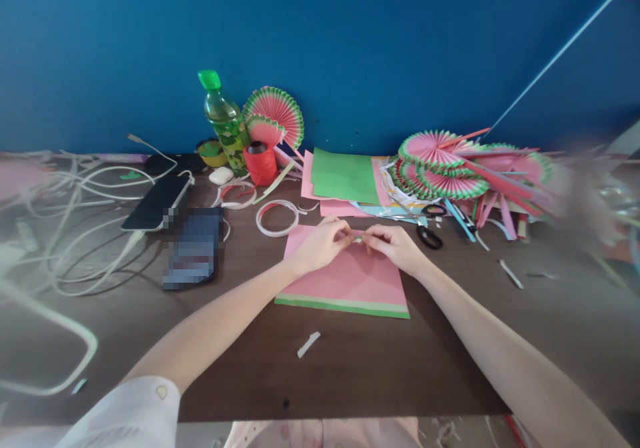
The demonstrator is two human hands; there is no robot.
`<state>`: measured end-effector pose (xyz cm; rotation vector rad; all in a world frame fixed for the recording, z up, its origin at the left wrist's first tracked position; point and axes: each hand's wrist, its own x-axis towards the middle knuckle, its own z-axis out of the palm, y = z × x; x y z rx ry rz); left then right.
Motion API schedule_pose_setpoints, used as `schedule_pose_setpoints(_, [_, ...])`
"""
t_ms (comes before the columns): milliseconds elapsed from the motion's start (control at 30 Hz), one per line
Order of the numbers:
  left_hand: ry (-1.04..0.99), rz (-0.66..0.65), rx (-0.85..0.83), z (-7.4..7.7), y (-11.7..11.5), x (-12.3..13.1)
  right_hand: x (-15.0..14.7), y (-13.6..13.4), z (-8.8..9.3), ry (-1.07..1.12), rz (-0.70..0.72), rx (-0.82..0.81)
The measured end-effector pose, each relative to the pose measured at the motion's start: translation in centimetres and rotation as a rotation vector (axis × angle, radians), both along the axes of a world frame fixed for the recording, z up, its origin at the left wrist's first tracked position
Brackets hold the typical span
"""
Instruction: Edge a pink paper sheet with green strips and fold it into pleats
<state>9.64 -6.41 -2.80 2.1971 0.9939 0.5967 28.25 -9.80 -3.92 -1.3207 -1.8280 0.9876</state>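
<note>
A pink sheet of paper (345, 281) with light and dark green bands along its near edge lies flat on the dark table. My left hand (327, 240) and my right hand (393, 245) meet over its far part. Thumbs and fingers of both are pinched, with a small whitish-green bit showing between the fingertips. What that bit is, I cannot make out; it may be part of the sheet or a separate strip. Just left of the sheet lies a roll of white tape (277, 219). A torn white scrap (309, 345) rests in front of it.
Green and pink paper (345, 175) is stacked behind my hands. Black-handled scissors (429, 237) and pleated paper fans (440, 161) lie at right. A bottle (225, 125), red spool (261, 165), phone (157, 203) and white cables (75, 235) occupy the left.
</note>
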Motion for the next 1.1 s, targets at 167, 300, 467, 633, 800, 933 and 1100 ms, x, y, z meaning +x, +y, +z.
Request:
schedule_pose_setpoints(167, [-0.017,-0.016,-0.104,0.05,0.11,0.0,0.0,0.04,0.0,-0.004,0.002,0.011])
schedule_pose_setpoints(300, [-0.013,0.023,-0.135,0.26,-0.01,0.0,0.02,0.05,-0.03,-0.016,-0.003,0.039])
schedule_pose_setpoints(467, [-0.007,0.055,-0.131,0.25,-0.22,0.05,0.01,0.04,-0.04,-0.015,0.002,0.059])
schedule_pose_setpoints(633, [0.001,0.084,-0.138,0.33,-0.4,0.13,0.01,0.08,-0.14,0.001,0.004,0.054])
schedule_pose_setpoints(800, [0.014,0.101,-0.146,0.5,-0.54,0.22,-0.02,0.05,-0.02,-0.013,-0.007,0.047])
schedule_pose_setpoints(933, [-0.018,0.111,-0.143,0.22,-0.49,0.22,0.04,0.04,-0.01,-0.014,-0.003,0.055])
schedule_pose_setpoints(1100, [-0.118,0.025,-0.219,-0.06,0.07,0.06,0.12,0.08,-0.4,0.061,-0.013,0.007])
